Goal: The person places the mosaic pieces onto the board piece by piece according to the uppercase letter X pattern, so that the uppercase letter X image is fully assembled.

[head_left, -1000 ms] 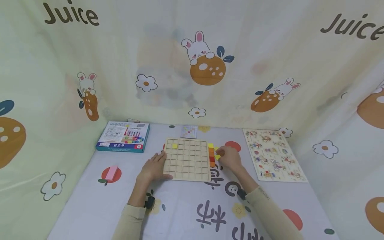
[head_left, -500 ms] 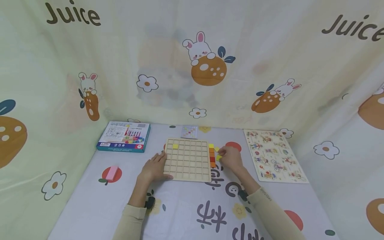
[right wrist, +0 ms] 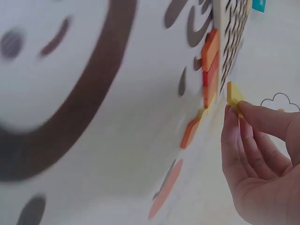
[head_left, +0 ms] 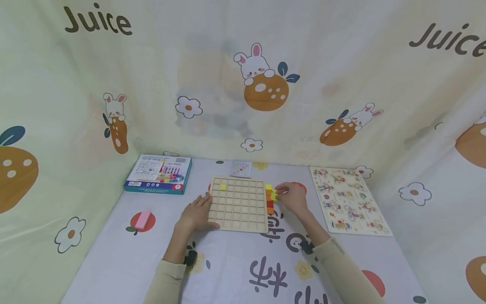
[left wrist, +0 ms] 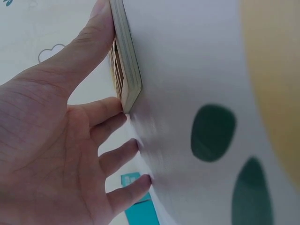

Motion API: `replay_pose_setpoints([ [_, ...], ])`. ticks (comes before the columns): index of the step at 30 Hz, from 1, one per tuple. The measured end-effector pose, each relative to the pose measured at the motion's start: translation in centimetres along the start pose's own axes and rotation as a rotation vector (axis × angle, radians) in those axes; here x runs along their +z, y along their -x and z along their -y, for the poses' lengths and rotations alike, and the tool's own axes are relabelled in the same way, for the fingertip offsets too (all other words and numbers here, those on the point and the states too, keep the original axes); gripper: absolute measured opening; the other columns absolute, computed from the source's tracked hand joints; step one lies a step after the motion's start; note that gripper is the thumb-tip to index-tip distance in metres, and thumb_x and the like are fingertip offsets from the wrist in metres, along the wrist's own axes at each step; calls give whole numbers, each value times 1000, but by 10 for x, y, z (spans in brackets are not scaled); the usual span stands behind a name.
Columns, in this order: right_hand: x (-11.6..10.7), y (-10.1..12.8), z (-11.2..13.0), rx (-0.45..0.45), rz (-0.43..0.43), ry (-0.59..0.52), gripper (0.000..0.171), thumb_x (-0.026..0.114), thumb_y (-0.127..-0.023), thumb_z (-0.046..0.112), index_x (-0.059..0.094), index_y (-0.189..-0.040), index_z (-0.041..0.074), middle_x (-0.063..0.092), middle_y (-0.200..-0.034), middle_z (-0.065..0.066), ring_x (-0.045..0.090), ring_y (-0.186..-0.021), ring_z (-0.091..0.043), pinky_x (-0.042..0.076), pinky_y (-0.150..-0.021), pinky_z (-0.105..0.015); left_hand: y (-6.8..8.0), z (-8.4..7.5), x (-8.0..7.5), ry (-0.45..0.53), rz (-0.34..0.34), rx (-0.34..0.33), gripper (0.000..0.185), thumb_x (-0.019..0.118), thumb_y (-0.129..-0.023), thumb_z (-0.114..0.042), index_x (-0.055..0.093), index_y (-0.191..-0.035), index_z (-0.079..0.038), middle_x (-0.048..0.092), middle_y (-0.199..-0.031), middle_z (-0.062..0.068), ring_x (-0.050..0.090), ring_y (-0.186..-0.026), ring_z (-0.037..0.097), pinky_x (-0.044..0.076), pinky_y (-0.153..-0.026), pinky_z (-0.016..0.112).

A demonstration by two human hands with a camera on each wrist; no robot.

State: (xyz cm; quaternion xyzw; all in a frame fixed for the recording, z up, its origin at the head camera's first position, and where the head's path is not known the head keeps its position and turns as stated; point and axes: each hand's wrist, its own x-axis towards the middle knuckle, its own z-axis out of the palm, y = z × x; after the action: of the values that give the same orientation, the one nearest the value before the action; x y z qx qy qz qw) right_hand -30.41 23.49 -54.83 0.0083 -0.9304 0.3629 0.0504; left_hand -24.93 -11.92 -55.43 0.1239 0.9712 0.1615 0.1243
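Observation:
A square wooden grid board (head_left: 239,207) lies on the table, with one yellow square tile (head_left: 223,187) in an upper-left cell. My left hand (head_left: 195,213) rests at its near left corner. Seen from the left wrist, the thumb lies along one board edge (left wrist: 129,51) while the fingers stretch past the corner and touch the tabletop. Just beyond the board's right side, my right hand (head_left: 293,197) pinches another yellow tile (right wrist: 233,96) between thumb and fingertips. Along that side runs a column of yellow, orange and red tiles (head_left: 270,204), below the held tile in the right wrist view.
A patterned card (head_left: 241,168) lies behind the board. At the back left is a blue-edged box (head_left: 157,174), with a pink block (head_left: 142,220) in front of it. On the right lies a wooden picture puzzle board (head_left: 351,202).
My right hand has shifted slightly left, and a yellow tile now shows at its fingertips beside the column. My left hand keeps its place on the board; the head view has tilted slightly.

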Motion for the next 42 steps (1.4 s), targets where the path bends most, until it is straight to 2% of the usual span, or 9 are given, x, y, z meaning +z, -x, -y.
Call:
replay_pose_setpoints([
  [6,5,-4,12,60,47,-139,28,83,-84,7,77,-112,7,79,-99,-7,76,-88,-24,61,-73,-33,-3,3,4,-4,-9,0,108,86,-83,-50,31,-163,-3,25,-171,15,21,-157,41,25,-124,64],
  [12,14,-6,24,100,76,-175,28,85,-84,9,78,-111,12,79,-97,-2,74,-89,-20,61,-74,-31,1,0,-1,8,-14,9,107,87,-82,-49,34,-161,-1,29,-170,16,25,-156,42,27,-122,64],
  [21,30,-13,36,61,83,-194,27,87,-83,12,80,-109,11,79,-93,1,76,-82,-18,61,-72,-30,2,-2,-1,-10,-15,14,107,86,-82,-52,35,-161,-1,30,-169,16,27,-155,42,30,-122,64],
  [24,37,-15,41,44,98,-194,27,87,-83,13,80,-108,12,79,-93,2,75,-85,-17,59,-72,-28,2,-1,-1,-11,-16,13,107,86,-82,-52,35,-161,-1,30,-169,16,27,-155,42,30,-122,64],
  [30,50,-15,55,-1,134,-267,27,88,-82,9,80,-108,9,80,-93,-1,74,-93,-21,58,-75,-32,3,0,-2,-12,-23,14,107,86,-82,-52,35,-161,-1,31,-169,17,27,-155,42,30,-121,64],
  [34,60,-15,63,-20,142,-265,26,88,-82,8,80,-107,7,79,-91,0,74,-91,-20,59,-78,-33,2,1,-2,-15,-16,11,107,85,-82,-52,34,-162,-2,30,-170,16,26,-156,41,29,-122,64],
  [42,81,-16,73,-14,177,-289,25,87,-83,8,79,-107,7,78,-91,2,73,-85,-15,59,-76,-31,2,0,-2,-27,4,-2,108,84,-84,-54,31,-163,-3,27,-171,14,23,-157,40,27,-124,62],
])
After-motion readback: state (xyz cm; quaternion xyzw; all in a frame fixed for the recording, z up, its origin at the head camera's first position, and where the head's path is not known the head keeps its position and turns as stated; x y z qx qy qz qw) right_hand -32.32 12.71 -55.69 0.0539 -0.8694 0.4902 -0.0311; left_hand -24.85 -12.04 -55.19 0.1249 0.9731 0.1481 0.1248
